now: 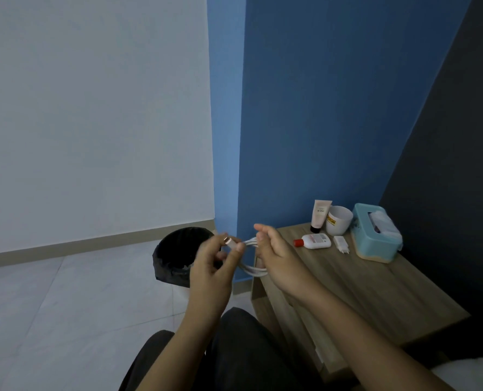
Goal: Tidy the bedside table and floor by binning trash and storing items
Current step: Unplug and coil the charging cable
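White cable (253,270) hangs looped between our hands, in the air just off the desk's (375,292) bin-side edge, long axis running hand to hand. Left hand (212,266) pinches the plug end. Right hand (277,258) grips the loops and is nearer the desk.

The cup (338,220) has a yellow label reading "OTUN" — its start is hidden. Print on the tube (320,214) and bottle (316,240) is too small to read.
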